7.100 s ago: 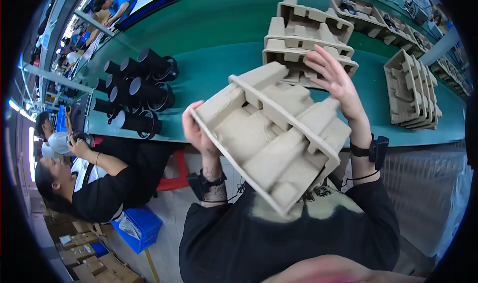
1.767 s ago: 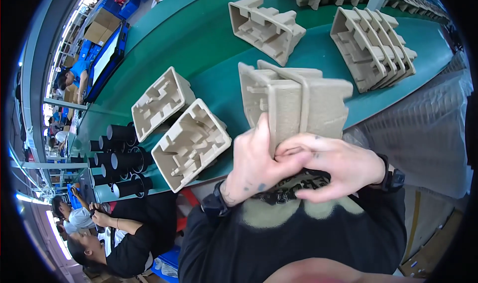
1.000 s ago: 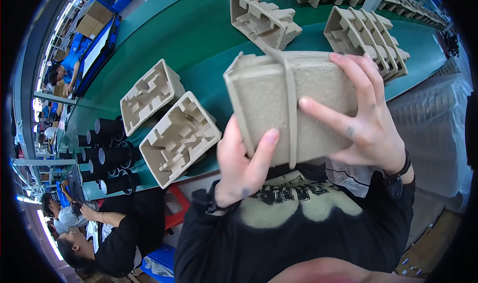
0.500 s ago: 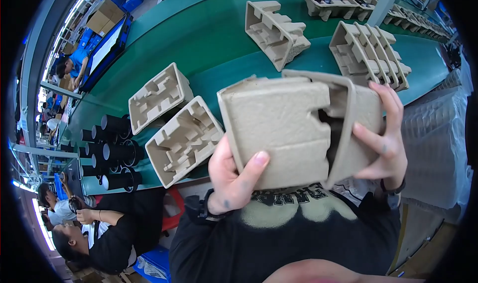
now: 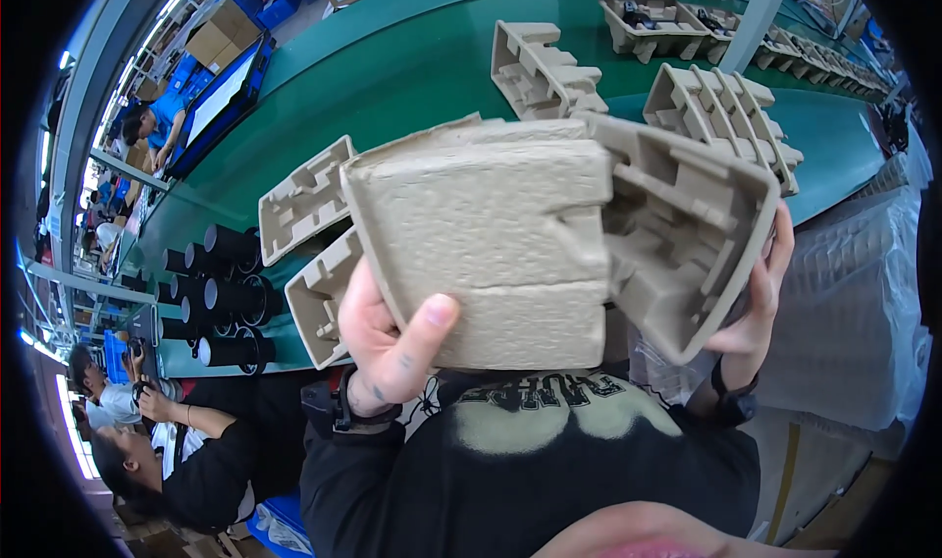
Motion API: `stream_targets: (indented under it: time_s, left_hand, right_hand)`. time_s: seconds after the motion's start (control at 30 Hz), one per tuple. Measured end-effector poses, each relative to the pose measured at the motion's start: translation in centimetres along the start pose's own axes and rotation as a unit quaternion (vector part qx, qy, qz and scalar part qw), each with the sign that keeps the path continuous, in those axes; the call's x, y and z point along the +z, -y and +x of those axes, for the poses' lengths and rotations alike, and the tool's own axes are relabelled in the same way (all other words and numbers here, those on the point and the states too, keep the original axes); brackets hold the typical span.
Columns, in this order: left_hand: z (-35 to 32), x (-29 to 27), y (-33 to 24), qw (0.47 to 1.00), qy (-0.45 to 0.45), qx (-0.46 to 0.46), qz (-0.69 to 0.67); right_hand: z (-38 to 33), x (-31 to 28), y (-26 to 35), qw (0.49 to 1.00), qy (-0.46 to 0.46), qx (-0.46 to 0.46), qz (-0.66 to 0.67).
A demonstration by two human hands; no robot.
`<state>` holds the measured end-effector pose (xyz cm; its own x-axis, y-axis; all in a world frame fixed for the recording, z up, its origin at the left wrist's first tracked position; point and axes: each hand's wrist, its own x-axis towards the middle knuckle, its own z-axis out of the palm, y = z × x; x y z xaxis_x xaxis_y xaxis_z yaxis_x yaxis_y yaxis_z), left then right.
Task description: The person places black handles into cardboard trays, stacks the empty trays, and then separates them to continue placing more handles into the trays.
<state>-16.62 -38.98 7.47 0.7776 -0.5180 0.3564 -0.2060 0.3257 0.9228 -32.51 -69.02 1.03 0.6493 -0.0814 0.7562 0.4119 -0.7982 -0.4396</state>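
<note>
In front of my chest my left hand [image 5: 392, 337] grips a beige moulded-pulp tray [image 5: 481, 249] by its left rim, the thumb pressed on its rough face. My right hand [image 5: 760, 293] is wrapped round the outer side of a second pulp tray [image 5: 677, 234], whose hollow, ribbed inside faces left and toward me. The two trays sit close side by side, the right one angled away; whether they still touch is hard to tell. Most of my right hand's fingers are hidden behind its tray.
Two pulp trays [image 5: 312, 200] lie on the green bench [image 5: 412, 92] at left, beside several black cylindrical items [image 5: 231, 298]. Farther back stand a single tray [image 5: 545, 72], a nested stack [image 5: 721, 116] and a filled tray row [image 5: 657, 28]. Plastic-wrapped stacks [image 5: 844, 293] stand right; people [image 5: 186, 450] sit left.
The right tray has come away from the left one and turned, so its inside now shows. My left hand and its tray have shifted left.
</note>
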Motion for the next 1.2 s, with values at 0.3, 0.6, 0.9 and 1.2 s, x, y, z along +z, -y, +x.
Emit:
stream_targets:
  time_s: [0.3, 0.6, 0.9, 1.2]
  left_hand:
    - [0.2, -3.2, -0.1, 0.991, -0.132, -0.001, -0.014]
    - [13.9, -1.2, 0.6, 0.938, 0.073, 0.035, 0.337]
    - [18.7, -0.2, 15.6, 0.768, 0.23, -0.131, 0.583]
    - [14.8, -4.1, 12.3, 0.726, 0.308, 0.04, 0.613]
  right_hand:
    - [1.0, -2.4, -1.9, 0.989, 0.007, 0.016, 0.145]
    - [-6.7, 10.4, -5.0, 0.956, 0.019, 0.216, 0.196]
    - [9.9, 5.7, -6.2, 0.993, 0.103, 0.058, -0.026]
    - [17.6, 14.3, -15.7, 0.884, 0.306, -0.159, -0.314]
